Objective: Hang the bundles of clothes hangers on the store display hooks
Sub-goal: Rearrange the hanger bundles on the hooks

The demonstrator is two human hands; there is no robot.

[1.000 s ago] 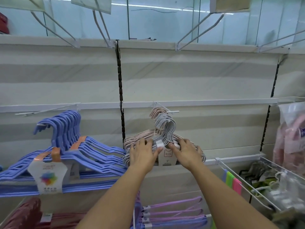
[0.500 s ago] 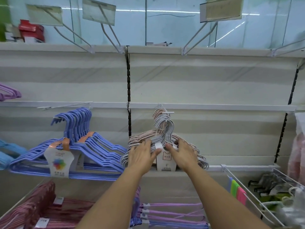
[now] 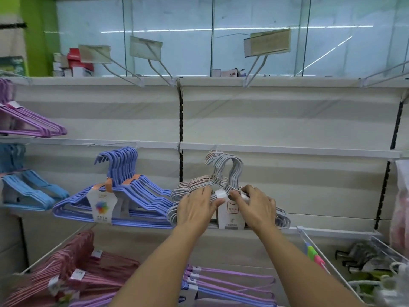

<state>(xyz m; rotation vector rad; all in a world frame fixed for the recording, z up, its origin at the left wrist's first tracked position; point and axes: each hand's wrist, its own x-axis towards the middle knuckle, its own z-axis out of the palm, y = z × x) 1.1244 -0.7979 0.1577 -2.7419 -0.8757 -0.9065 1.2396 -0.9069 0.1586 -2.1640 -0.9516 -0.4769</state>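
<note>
Up close, both hands, left [image 3: 194, 208] and right [image 3: 257, 207], grip the grey hanger bundle [image 3: 230, 171]; its paper label [image 3: 231, 214] is unreadable.

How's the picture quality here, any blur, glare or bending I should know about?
Head view: sharp in the middle, on both hands, left and right, and the grey hangers; red hangers at lower left smear; light streaks reflect on the glass; wide lens bows the shelf rails near the edges.
</note>
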